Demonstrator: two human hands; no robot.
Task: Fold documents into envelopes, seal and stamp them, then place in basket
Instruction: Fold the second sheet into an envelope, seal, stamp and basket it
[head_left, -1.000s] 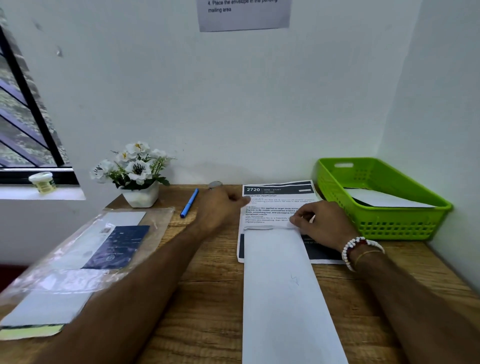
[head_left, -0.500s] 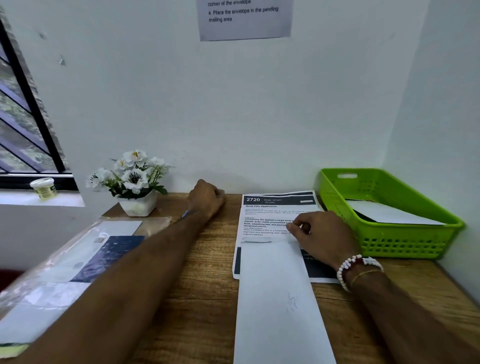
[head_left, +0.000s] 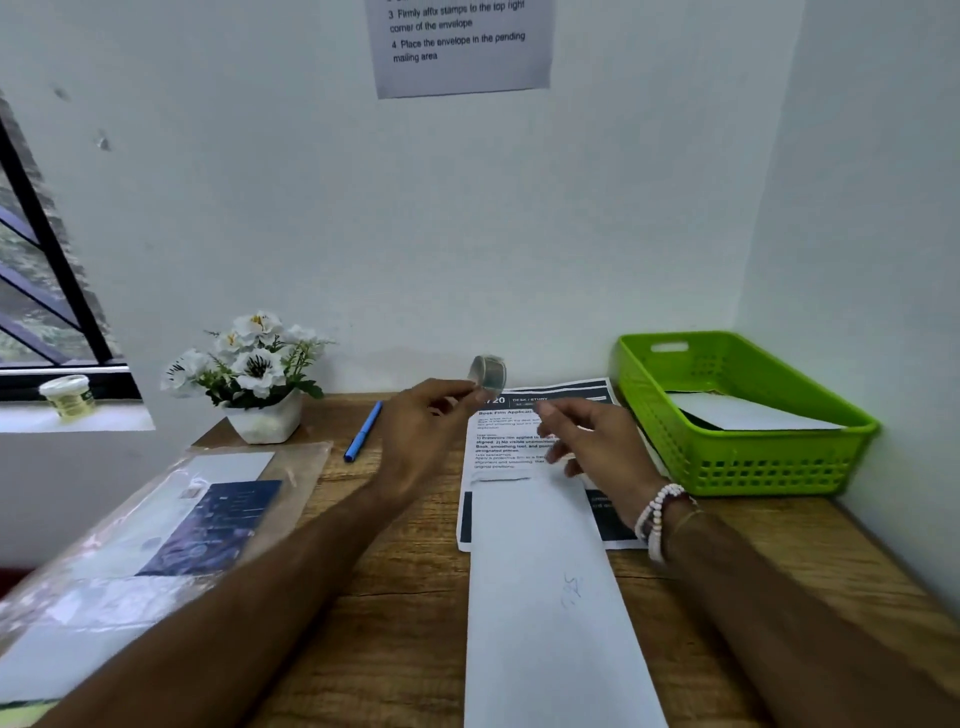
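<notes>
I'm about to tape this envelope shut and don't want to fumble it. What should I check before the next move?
1. Small clear tape roll secure in the left hand grip: ok, pinched at the fingertips, off the wooden desk.
2. Right hand free to pull tape: ok, fingers open, holding nothing.
3. Long white envelope lying flat: ok, on the desk, its far end over the printed sheet.
4. Envelope flap folded down: cannot tell.
5. Loose tape end findable: cannot tell, too blurred.
6. Green plastic basket has room: ok, only one white paper shows inside.
</notes>
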